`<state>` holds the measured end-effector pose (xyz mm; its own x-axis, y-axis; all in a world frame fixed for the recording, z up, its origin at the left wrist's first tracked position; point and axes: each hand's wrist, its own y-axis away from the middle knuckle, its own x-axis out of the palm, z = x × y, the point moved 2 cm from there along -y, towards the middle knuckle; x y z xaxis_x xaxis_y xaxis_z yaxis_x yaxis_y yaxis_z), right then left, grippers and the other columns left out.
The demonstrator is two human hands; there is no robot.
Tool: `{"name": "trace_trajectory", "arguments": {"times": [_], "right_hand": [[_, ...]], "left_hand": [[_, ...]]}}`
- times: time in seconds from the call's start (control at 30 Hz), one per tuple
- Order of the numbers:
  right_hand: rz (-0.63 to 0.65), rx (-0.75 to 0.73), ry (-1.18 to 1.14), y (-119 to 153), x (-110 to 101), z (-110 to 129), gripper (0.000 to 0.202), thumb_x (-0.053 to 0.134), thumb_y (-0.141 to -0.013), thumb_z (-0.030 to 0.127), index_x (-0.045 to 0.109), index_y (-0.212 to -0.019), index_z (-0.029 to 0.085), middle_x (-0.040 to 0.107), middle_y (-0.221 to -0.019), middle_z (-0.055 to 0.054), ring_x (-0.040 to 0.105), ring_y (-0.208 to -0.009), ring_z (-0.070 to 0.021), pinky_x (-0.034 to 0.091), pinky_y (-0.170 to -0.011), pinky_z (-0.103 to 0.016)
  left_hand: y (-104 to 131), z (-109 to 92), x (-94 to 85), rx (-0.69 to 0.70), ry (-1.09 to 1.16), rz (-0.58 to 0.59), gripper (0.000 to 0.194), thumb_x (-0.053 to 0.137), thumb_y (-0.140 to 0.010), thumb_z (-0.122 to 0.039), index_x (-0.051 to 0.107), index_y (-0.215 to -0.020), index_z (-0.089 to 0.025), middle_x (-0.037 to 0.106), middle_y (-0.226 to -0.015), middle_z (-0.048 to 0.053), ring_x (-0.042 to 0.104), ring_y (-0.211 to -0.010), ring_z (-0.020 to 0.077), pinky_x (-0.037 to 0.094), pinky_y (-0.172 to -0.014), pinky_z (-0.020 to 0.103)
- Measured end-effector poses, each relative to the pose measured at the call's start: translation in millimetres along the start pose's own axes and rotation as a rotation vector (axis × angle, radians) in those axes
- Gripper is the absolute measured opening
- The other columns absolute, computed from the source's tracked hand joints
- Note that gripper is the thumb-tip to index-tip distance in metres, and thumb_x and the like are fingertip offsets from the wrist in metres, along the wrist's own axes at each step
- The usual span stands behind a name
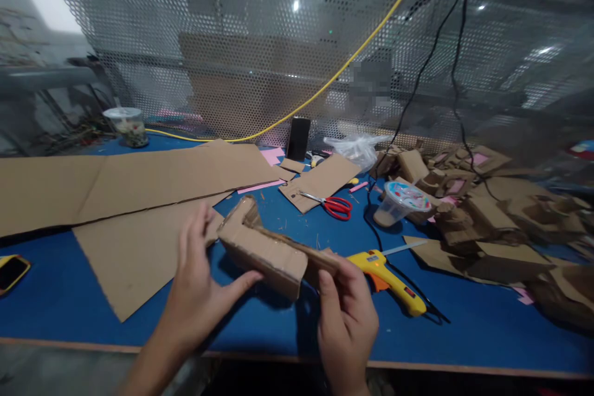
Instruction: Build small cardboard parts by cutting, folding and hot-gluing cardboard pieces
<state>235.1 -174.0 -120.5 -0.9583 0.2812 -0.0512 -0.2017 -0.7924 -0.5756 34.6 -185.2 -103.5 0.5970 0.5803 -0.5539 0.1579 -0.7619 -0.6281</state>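
A folded, L-shaped cardboard piece (266,253) is held above the blue table, its joined edges showing glossy streaks. My right hand (348,315) pinches the thin cardboard flap at its right end between thumb and fingers. At the other end, my left hand (195,284) has its fingers stretched apart, with the thumb at the piece's lower edge; whether the thumb presses on it I cannot tell. Just beyond my right hand lies a yellow hot glue gun (392,281) with a glue stick in its back. Red-handled scissors (336,206) rest partly on a cardboard strip (327,179).
Large cardboard sheets (139,179) cover the table's left side. Cut cardboard parts (492,210) pile up on the right, beside a clear plastic cup (403,201). A phone (297,138) stands at the back, a lidded drink cup (127,125) at the back left. A yellow cable (334,77) and black cords (457,68) hang down.
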Motion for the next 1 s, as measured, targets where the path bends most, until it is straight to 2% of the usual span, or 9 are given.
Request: {"name": "trace_trajectory", "arguments": {"times": [0.07, 0.17, 0.27, 0.33, 0.4, 0.47, 0.57, 0.77, 1.0], "right_hand": [[0.159, -0.227, 0.077, -8.0, -0.9, 9.9, 0.03, 0.052, -0.092, 0.008, 0.066, -0.112, 0.026, 0.078, -0.103, -0.003, 0.074, -0.097, -0.0172, 0.06, -0.084, -0.028], [0.443, -0.5, 0.071, -17.7, 3.7, 26.0, 0.04, 0.047, -0.09, 0.003, 0.062, -0.121, 0.024, 0.078, -0.108, -0.003, 0.072, -0.104, -0.0154, 0.056, -0.092, -0.029], [0.471, -0.6, 0.137, -25.3, 5.3, 36.0, 0.041, 0.053, -0.089, 0.005, 0.061, -0.125, 0.024, 0.075, -0.117, -0.005, 0.065, -0.119, -0.0179, 0.044, -0.11, -0.039], [0.354, -0.529, 0.204, -30.9, 1.4, 35.8, 0.045, 0.065, -0.087, 0.015, 0.058, -0.131, 0.028, 0.066, -0.133, -0.008, 0.054, -0.132, -0.0244, 0.034, -0.116, -0.05], [0.315, -0.36, 0.167, -35.9, -3.2, 30.8, 0.059, 0.073, -0.084, 0.031, 0.051, -0.139, 0.029, 0.055, -0.146, -0.01, 0.046, -0.138, -0.0299, 0.035, -0.114, -0.055], [0.421, -0.132, 0.012, -38.4, -3.7, 24.3, 0.07, 0.076, -0.08, 0.042, 0.047, -0.143, 0.029, 0.057, -0.142, -0.011, 0.054, -0.131, -0.0301, 0.047, -0.106, -0.049], [0.534, 0.162, -0.208, -36.9, 2.3, 19.0, 0.064, 0.082, -0.071, 0.041, 0.057, -0.128, 0.026, 0.072, -0.116, -0.007, 0.071, -0.102, -0.0249, 0.06, -0.084, -0.036], [0.423, 0.342, -0.317, -29.5, 13.7, 15.8, 0.042, 0.085, -0.062, 0.027, 0.063, -0.098, 0.024, 0.073, -0.085, 0.003, 0.07, -0.077, -0.0175, 0.057, -0.065, -0.025], [0.45, 0.331, -0.348, -28.6, 14.3, 12.0, 0.03, 0.082, -0.069, 0.027, 0.062, -0.091, 0.025, 0.068, -0.079, 0.005, 0.064, -0.072, -0.0135, 0.053, -0.061, -0.021]], "left_hand": [[4.1, -9.9, -5.2, 0.143, -0.105, -0.096, 0.092, 0.073, -0.082, -0.033, 0.02, -0.156, -0.024, 0.036, -0.154, 0.017, 0.038, -0.142, 0.0378, 0.037, -0.114, 0.054], [8.4, -23.4, -6.4, 0.392, -0.095, 0.064, 0.059, 0.063, -0.087, -0.022, 0.043, -0.143, -0.025, 0.061, -0.134, 0.009, 0.053, -0.131, 0.0284, 0.033, -0.118, 0.05], [7.9, -26.6, -8.6, 0.341, 0.036, 0.16, 0.029, 0.063, -0.089, -0.029, 0.058, -0.117, -0.025, 0.074, -0.102, 0.001, 0.071, -0.098, 0.0211, 0.039, -0.114, 0.049], [6.1, -25.3, -13.6, 0.14, 0.089, 0.068, 0.027, 0.07, -0.083, -0.036, 0.062, -0.106, -0.026, 0.075, -0.097, -0.001, 0.073, -0.092, 0.0219, 0.051, -0.104, 0.045], [4.9, -25.5, -17.8, -0.101, 0.215, 0.022, 0.038, 0.077, -0.076, -0.044, 0.063, -0.106, -0.026, 0.075, -0.098, 0.001, 0.073, -0.091, 0.0243, 0.061, -0.085, 0.038], [4.1, -29.1, -18.7, -0.337, 0.435, 0.042, 0.05, 0.081, -0.07, -0.048, 0.062, -0.11, -0.024, 0.075, -0.097, 0.003, 0.074, -0.086, 0.0239, 0.062, -0.069, 0.031], [1.9, -37.2, -15.3, -0.519, 0.692, 0.075, 0.056, 0.084, -0.065, -0.047, 0.059, -0.108, -0.023, 0.075, -0.093, 0.004, 0.073, -0.081, 0.0218, 0.06, -0.067, 0.028], [0.0, -34.0, -6.2, -0.586, 0.776, 0.153, 0.042, 0.084, -0.066, -0.039, 0.056, -0.093, -0.023, 0.072, -0.086, 0.001, 0.07, -0.078, 0.0178, 0.055, -0.066, 0.025], [-0.7, -25.4, -5.6, -0.463, 0.692, 0.058, 0.029, 0.08, -0.069, -0.028, 0.059, -0.09, -0.024, 0.063, -0.083, -0.004, 0.063, -0.071, 0.0114, 0.051, -0.063, 0.02]]}}
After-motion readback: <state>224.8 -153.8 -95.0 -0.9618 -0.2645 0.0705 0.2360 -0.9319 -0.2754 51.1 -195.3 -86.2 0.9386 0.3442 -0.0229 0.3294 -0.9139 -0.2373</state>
